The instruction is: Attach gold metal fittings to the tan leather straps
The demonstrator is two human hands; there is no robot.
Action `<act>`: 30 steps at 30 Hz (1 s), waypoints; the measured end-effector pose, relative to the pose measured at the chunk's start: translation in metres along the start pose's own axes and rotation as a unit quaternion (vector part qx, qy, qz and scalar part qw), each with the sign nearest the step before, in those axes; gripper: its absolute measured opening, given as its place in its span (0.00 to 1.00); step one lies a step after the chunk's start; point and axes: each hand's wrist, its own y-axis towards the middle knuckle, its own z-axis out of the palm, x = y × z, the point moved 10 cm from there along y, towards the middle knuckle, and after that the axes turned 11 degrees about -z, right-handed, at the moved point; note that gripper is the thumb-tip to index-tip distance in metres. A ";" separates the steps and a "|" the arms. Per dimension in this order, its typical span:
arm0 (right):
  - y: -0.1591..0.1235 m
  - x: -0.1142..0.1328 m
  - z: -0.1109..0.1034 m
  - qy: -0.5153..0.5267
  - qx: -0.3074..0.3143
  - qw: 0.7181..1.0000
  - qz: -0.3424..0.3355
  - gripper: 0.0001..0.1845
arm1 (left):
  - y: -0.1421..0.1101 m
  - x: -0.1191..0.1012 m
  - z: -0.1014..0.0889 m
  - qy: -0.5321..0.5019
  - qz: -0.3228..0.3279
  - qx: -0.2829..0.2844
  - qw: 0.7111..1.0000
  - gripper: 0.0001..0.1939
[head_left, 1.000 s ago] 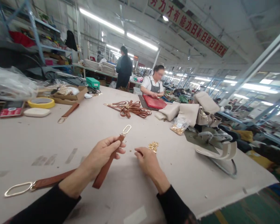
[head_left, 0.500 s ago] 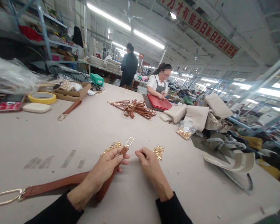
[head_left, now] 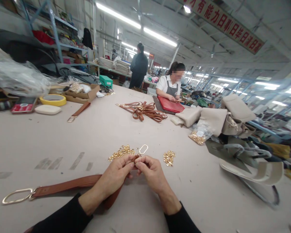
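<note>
Both hands meet at one end of a brown leather strap. My left hand is closed round that end, and my right hand pinches at the same spot; anything small between its fingertips is hidden. A gold oval ring sticks out beyond the fingers. The strap loops under my left forearm to its other end, where a larger gold ring lies on the table. A heap of small gold metal pieces lies just past my left hand. A smaller heap of gold pieces sits right of my right hand.
Brown straps lie bundled farther back. Yellow tape, a cardboard box and a short strap are at left. Beige bag parts and a bag of gold pieces stand right. A co-worker handles a red piece.
My right hand has moved left to the strap end and now touches it beside my left hand. The view has shifted slightly, so the table things appear farther right.
</note>
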 end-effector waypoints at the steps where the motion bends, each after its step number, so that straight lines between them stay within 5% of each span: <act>1: 0.001 -0.001 -0.001 0.003 -0.005 1.000 0.002 0.08 | 0.000 0.002 0.000 -0.003 0.001 0.002 1.000 0.15; 10: 0.002 -0.005 -0.003 -0.016 0.010 1.000 0.018 0.06 | 0.001 0.008 0.000 0.030 -0.001 0.002 1.000 0.15; 21: -0.002 -0.005 -0.010 -0.006 -0.053 0.998 0.016 0.08 | -0.005 -0.001 -0.006 0.110 0.021 -0.058 0.992 0.16; 30: -0.002 0.014 -0.014 -0.115 -0.052 0.992 -0.031 0.09 | -0.007 0.002 -0.004 0.063 0.001 -0.061 0.996 0.19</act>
